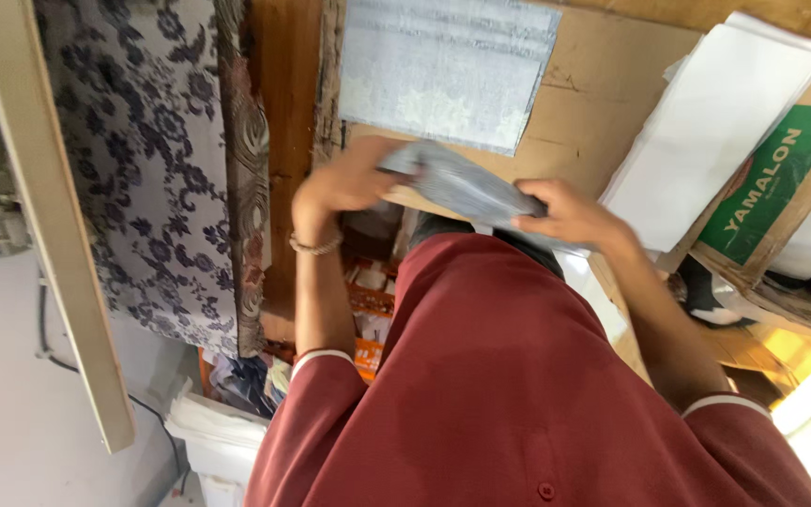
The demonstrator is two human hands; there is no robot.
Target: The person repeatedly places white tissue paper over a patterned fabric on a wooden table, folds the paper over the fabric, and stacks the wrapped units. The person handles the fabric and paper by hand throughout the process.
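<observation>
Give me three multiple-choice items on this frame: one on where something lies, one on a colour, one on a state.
1. Where does the flat grey patterned sheet lie?
A. on the brown cardboard surface beyond the hands
B. on the floor
C. inside the green box

2. What colour is the person's shirt?
A. blue
B. dark red
C. yellow

3. How is the folded grey piece held?
A. left hand only
B. lying loose, untouched
C. gripped by both hands

Answers:
1. A, it lies flat on the cardboard above the hands.
2. B, the sleeves and front are dark red with pale cuff edging.
3. C, the left hand grips one end and the right hand the other.
</observation>
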